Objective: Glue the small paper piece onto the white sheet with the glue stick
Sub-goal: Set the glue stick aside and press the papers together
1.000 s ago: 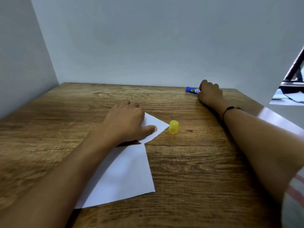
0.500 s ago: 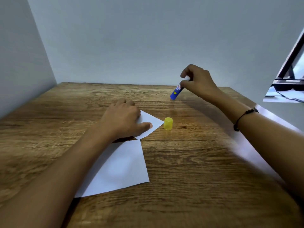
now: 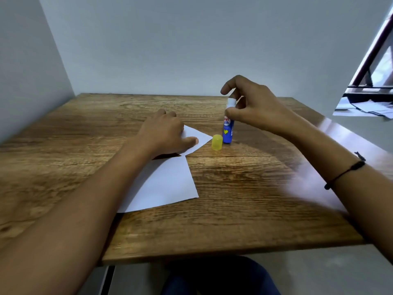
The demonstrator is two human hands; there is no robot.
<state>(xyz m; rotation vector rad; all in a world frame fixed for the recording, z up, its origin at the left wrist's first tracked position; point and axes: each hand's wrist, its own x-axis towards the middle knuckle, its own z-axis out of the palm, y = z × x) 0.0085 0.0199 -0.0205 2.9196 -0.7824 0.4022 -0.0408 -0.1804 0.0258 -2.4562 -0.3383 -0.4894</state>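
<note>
Glue stick (image 3: pixel 228 129) is upright in my right hand (image 3: pixel 253 107), right of frame centre, blue barrel pinched between thumb and curled fingers near its top. White glue end points up, bottom end sits at or just above the table (image 3: pixel 255 209); can't tell if it touches. Yellow cap (image 3: pixel 217 142) stands just beside it on the left, off the stick.

Left hand (image 3: pixel 165 133) lies over the small paper piece (image 3: pixel 198 138) at frame centre, fingers loosely bent, thumb pressing its near edge. Only its right corner shows. White sheet (image 3: pixel 163 186) lies just below it in frame, partly under my left forearm; the two papers meet at a corner or nearly so.

Risks as I judge them:
- Glue end faces up. I have to flip the stick in one hand before applying; a loose pinch near the top could drop it, or put my fingertips in the glue.
- Cap is right next to the barrel. Tilting the stick probably knocks it over and it rolls.
- Small piece is light. If my thumb lifts during the stroke, the piece drags with the glue, creases or tears.
- Corner pointing at the cap is unsupported; a stroke off that edge smears glue on the wood.
- Left forearm on the sheet could shift it out of position when I move.
</note>
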